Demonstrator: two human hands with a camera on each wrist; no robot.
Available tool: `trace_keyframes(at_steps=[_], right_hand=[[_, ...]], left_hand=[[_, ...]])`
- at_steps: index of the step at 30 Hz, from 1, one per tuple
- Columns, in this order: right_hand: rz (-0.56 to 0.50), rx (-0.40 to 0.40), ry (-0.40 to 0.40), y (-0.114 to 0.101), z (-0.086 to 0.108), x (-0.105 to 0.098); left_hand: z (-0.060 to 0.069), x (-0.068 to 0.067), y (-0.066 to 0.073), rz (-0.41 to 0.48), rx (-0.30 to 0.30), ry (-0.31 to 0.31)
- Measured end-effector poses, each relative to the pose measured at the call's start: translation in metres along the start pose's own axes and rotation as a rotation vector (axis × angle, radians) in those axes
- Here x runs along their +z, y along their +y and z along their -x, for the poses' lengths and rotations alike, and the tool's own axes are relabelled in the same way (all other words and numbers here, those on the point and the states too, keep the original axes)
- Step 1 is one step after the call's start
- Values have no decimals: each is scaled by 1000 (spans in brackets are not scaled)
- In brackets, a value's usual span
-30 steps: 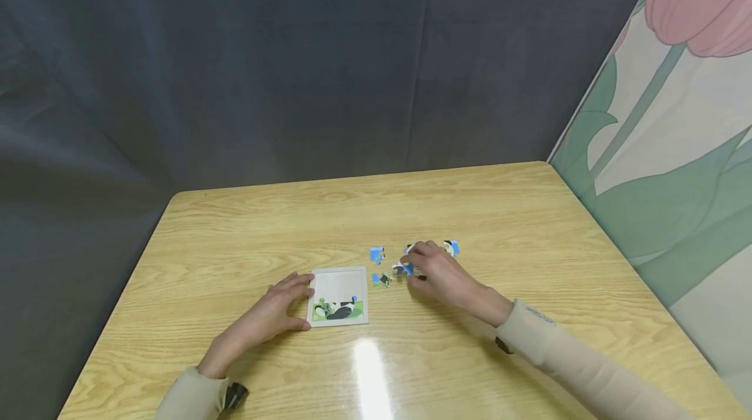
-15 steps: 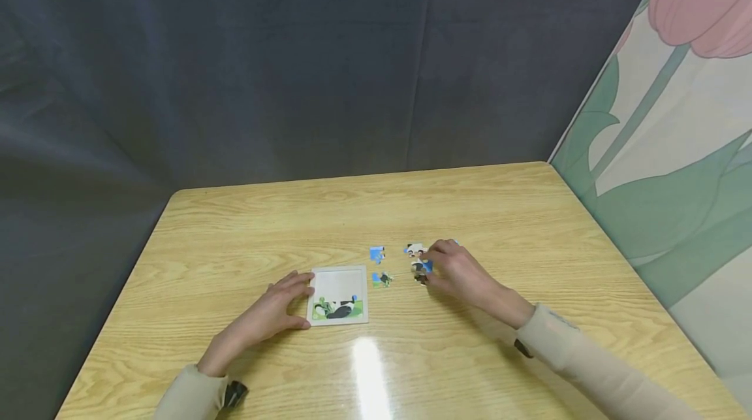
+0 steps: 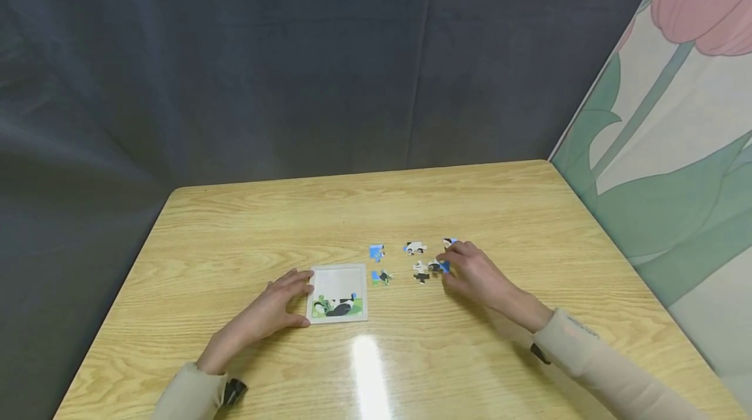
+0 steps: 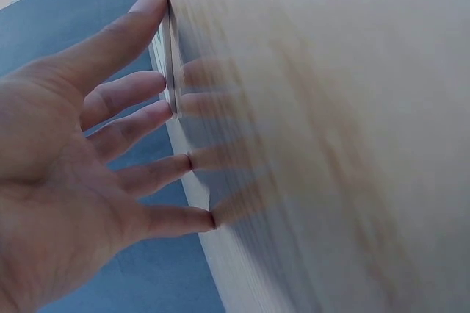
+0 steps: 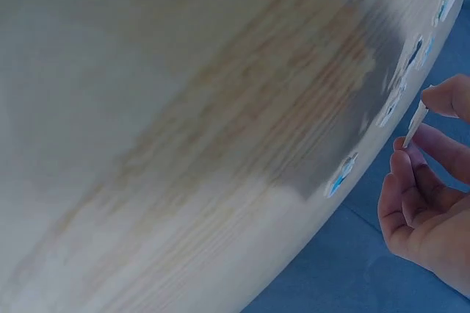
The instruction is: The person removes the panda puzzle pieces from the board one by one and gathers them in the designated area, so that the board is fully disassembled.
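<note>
My left hand [image 3: 267, 307] rests its fingers and thumb against the left side of a white puzzle tray [image 3: 365, 292]. Joined puzzle pieces [image 3: 337, 306] with a black, white and green picture fill the tray's lower part. To the right, my right hand [image 3: 480, 281] pinches a black, white and blue puzzle piece [image 3: 435, 266] between thumb and fingers. The right wrist view shows this piece [image 5: 416, 120] edge-on, raised off the table. Just left of it lies a black-and-white piece [image 3: 421, 272]. Another piece [image 3: 450, 242] is partly hidden behind the right hand's fingers.
Two blue-tinged pieces, an upper one [image 3: 376, 252] and a lower one [image 3: 380, 278], lie right of the tray. A white-and-black piece [image 3: 415, 248] sits farther back. The wooden table [image 3: 264, 224] meets a dark curtain [image 3: 294, 80] behind and a flowered panel [image 3: 664, 211] at right.
My right hand has moved right with the puzzle piece, uncovering the white-and-black piece and the black-and-white piece. The left hand and tray have stayed in place.
</note>
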State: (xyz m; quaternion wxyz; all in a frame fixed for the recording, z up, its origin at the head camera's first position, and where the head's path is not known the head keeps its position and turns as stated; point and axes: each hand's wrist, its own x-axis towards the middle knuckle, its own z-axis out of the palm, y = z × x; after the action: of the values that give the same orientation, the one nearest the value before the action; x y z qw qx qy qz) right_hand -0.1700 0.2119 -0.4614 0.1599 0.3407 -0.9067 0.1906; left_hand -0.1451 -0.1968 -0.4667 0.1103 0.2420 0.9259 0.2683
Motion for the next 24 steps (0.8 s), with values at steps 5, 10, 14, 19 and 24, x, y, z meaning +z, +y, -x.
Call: trace_keyframes(at_steps=[5, 10, 14, 19, 24], right_hand=[[-7, 2, -5, 2, 1, 0], [1, 3, 6, 4, 4, 1], [11, 10, 11, 7, 7, 0], [14, 20, -4, 9, 11, 0], [20, 29, -11, 11, 17, -2]], left_hand=[[0, 0, 0, 3, 7, 7], [0, 1, -1, 11, 11, 8], [0, 1, -1, 9, 17, 10], [0, 0, 0, 0, 15, 10], [1, -1, 1, 16, -4, 0]])
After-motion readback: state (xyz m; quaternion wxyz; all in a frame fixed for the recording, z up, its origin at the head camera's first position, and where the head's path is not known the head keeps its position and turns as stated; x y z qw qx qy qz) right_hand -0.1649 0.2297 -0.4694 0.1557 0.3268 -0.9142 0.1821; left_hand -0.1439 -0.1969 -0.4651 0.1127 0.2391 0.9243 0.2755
